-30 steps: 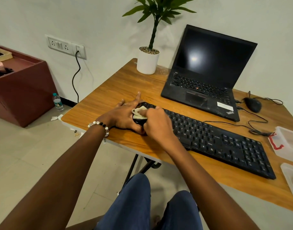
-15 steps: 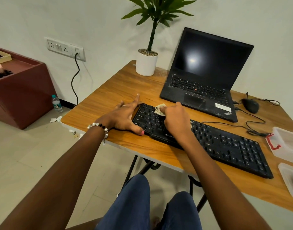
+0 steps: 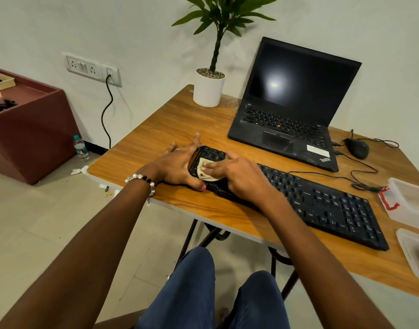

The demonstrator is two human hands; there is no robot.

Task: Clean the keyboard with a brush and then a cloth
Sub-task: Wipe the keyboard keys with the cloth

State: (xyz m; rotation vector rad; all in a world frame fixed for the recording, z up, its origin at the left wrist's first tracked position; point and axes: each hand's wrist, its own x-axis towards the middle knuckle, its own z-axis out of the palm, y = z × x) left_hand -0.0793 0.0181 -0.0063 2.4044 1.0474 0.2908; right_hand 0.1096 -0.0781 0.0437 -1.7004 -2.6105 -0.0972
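Note:
A long black keyboard [image 3: 322, 200] lies slantwise across the wooden table [image 3: 161, 129]. My right hand [image 3: 239, 174] presses a small folded cream cloth [image 3: 205, 170] onto the keys at the keyboard's left end, fingers lying flat over the cloth. My left hand [image 3: 177, 163] lies with straight fingers against the keyboard's left edge, thumb along its near corner; a bead bracelet [image 3: 142, 180] circles that wrist. No brush is in sight.
An open black laptop [image 3: 291, 110] stands behind the keyboard, a white potted plant [image 3: 208, 87] to its left. A wired mouse [image 3: 356, 148] and cables lie at the right. Clear plastic containers [image 3: 410, 205] sit at the right edge. A maroon cabinet [image 3: 26, 124] stands on the floor at left.
My right hand with the cloth went from the left end up to the top row of keys, then came back toward the keyboard's left end. My left hand stayed at the keyboard's edge.

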